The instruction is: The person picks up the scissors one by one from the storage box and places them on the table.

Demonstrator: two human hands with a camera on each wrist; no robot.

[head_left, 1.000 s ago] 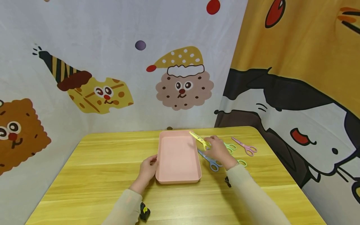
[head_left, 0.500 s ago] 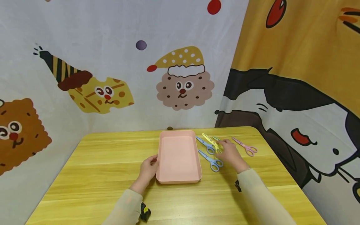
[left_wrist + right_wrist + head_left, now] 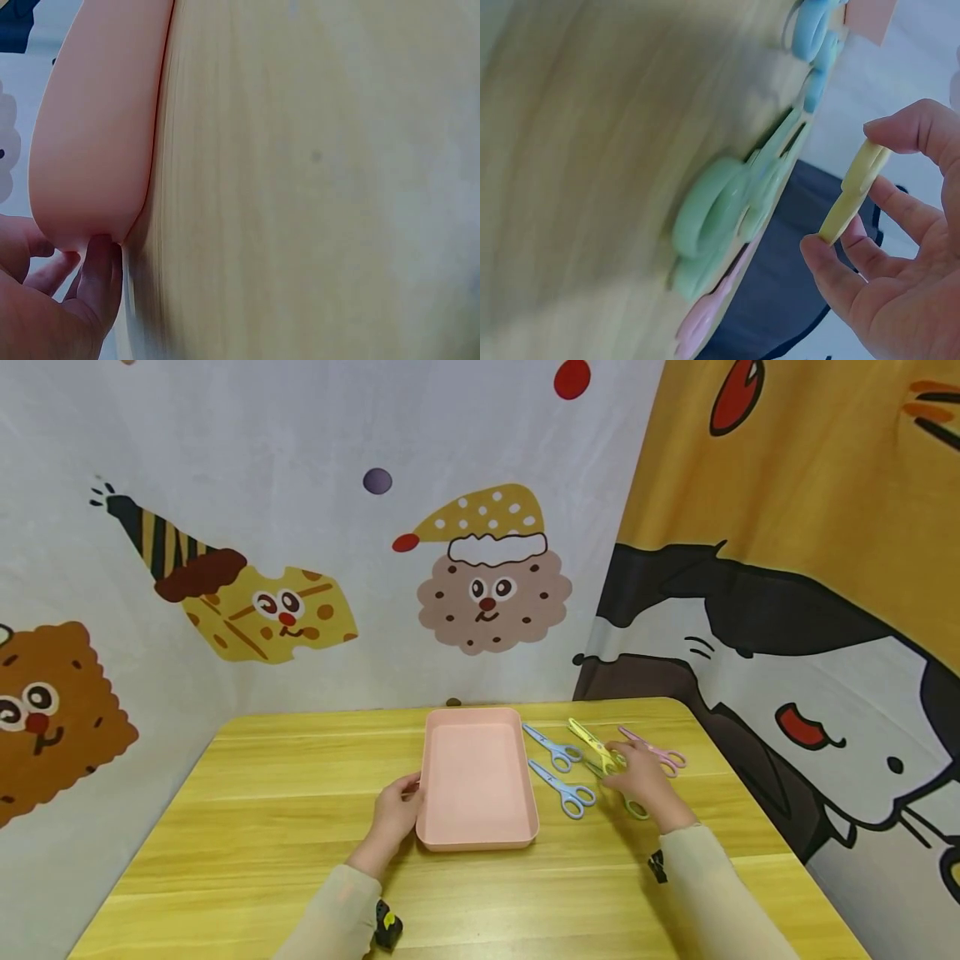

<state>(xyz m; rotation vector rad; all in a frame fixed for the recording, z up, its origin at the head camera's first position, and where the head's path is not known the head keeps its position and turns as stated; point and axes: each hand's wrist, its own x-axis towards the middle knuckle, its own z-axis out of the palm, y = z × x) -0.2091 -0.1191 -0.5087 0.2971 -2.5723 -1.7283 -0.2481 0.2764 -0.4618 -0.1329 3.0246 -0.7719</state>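
Observation:
My left hand (image 3: 393,817) holds the left side of a shallow pink tray (image 3: 422,810); in the left wrist view its bent fingers (image 3: 101,281) meet the tray's outer wall. Yellow scissors (image 3: 588,739) hang just above the table, pinched by the handles in my right hand (image 3: 643,777), blades pointing away to the far left. In the right wrist view the yellow handle (image 3: 851,187) shows between thumb and fingers. Green scissors (image 3: 636,810) lie beneath that hand, mostly hidden by it in the head view; their handles (image 3: 709,214) show in the right wrist view.
Two pairs of blue scissors, a farther one (image 3: 553,747) and a nearer one (image 3: 566,791), lie right of the tray. Pink scissors (image 3: 675,761) lie farther right, partly behind the right hand. A patterned curtain (image 3: 337,685) stands behind the wooden table (image 3: 262,810).
My right hand has carried the yellow scissors rightward, from the tray's right rim to above the green scissors. Both blue pairs came into full view. The left hand and tray stay put.

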